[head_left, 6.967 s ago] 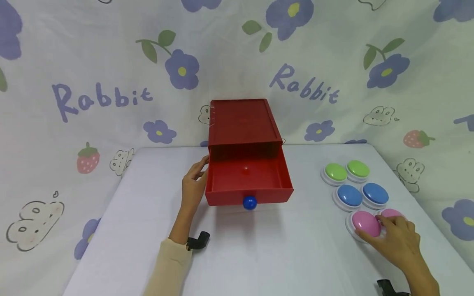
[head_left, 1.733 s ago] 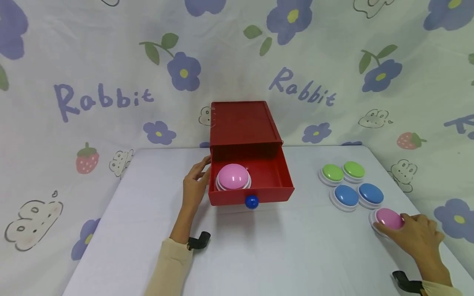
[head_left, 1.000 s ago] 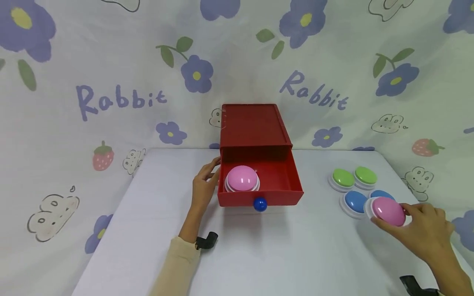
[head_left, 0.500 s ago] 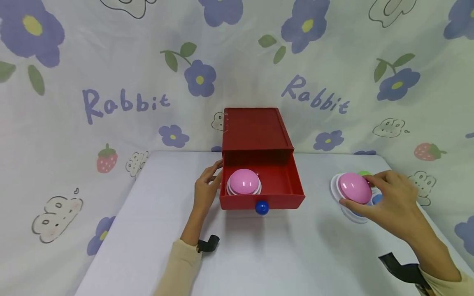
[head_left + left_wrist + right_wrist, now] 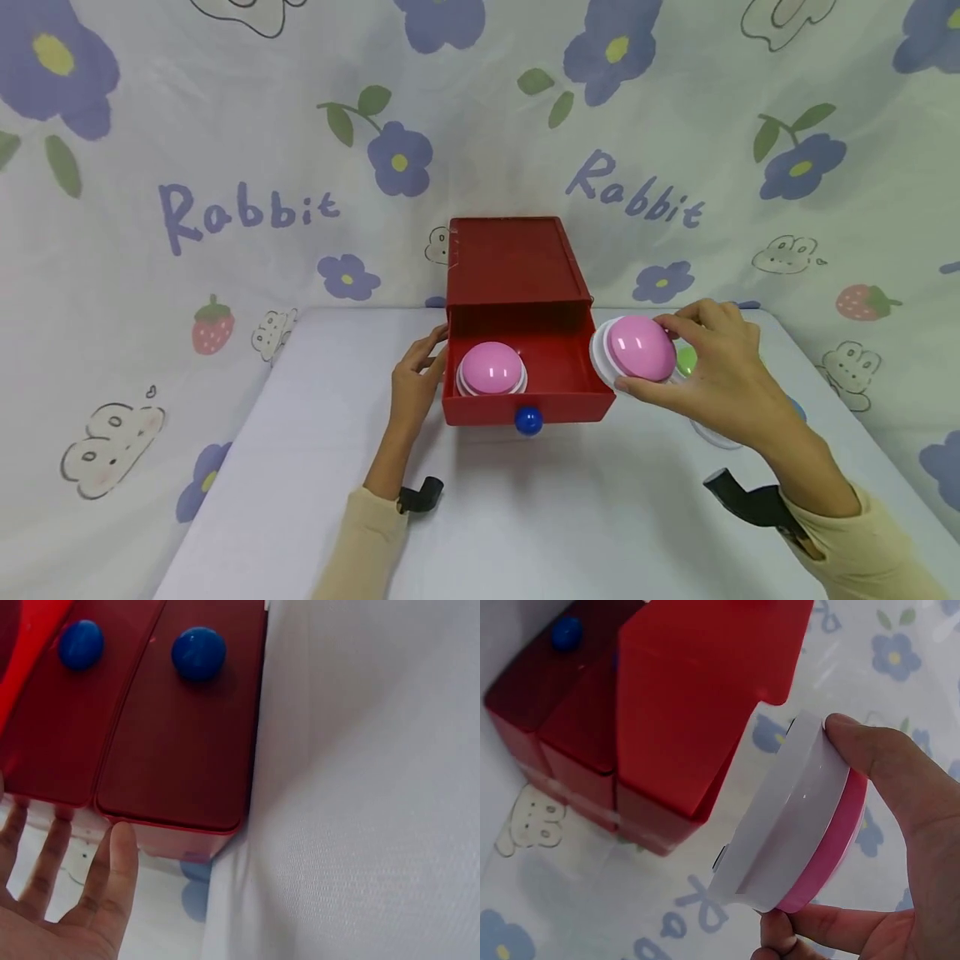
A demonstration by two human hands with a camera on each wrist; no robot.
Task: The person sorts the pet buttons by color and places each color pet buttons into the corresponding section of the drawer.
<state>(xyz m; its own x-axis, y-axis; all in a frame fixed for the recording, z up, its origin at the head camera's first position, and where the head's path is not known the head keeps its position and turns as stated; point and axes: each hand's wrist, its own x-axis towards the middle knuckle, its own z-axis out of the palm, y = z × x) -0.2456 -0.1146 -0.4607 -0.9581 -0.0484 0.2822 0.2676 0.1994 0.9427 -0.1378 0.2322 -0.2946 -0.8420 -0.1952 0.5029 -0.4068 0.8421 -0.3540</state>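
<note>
A red drawer cabinet point(image 5: 517, 262) stands at the back of the table, its top drawer point(image 5: 480, 410) pulled out. Inside the drawer, on the left, sits a pink push button point(image 5: 491, 367) with a white base. My left hand point(image 5: 412, 387) rests with extended fingers against the cabinet's left side; the left wrist view shows its fingertips at the red edge. My right hand point(image 5: 720, 371) holds a second pink push button point(image 5: 641, 346) between thumb and fingers, tilted, overlapping the drawer's right edge in the head view. The right wrist view shows its white base facing the cabinet.
Behind the right hand, a green push button point(image 5: 686, 360) and a blue one point(image 5: 798, 408) show only partly on the table. A blue knob point(image 5: 528, 420) sticks out from the drawer front. Lower drawers carry blue knobs point(image 5: 199, 654) too. A patterned cloth point(image 5: 247, 125) hangs behind.
One pink button has gone from the table into the drawer. The right hand has lifted the other and carried it left to the drawer's edge. The left hand stays against the cabinet.
</note>
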